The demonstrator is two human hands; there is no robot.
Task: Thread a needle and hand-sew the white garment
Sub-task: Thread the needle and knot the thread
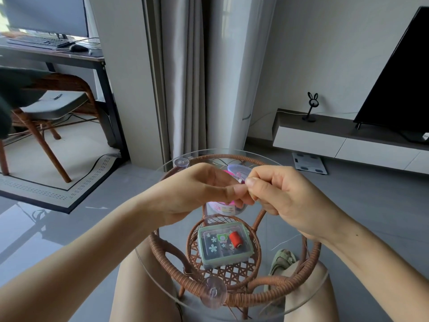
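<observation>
My left hand point(202, 191) and my right hand point(278, 194) meet fingertip to fingertip above a round glass-topped rattan table point(234, 296). Each hand pinches something very small between thumb and forefinger; the needle and thread are too fine to make out there. A thin pale thread point(286, 241) trails down below my right wrist. Behind the fingers sits a clear round sewing container point(239, 170) with pink contents, partly hidden. On the lower rattan shelf lies a green lidded box point(222, 242) with a red thread spool point(235, 239) on it. No white garment is in view.
My knees flank the table at the bottom. A slipper point(282, 259) lies on the floor to the right. A rattan chair point(53, 108) and desk stand at the far left, a curtain behind, a TV point(399, 84) on a low cabinet at the right.
</observation>
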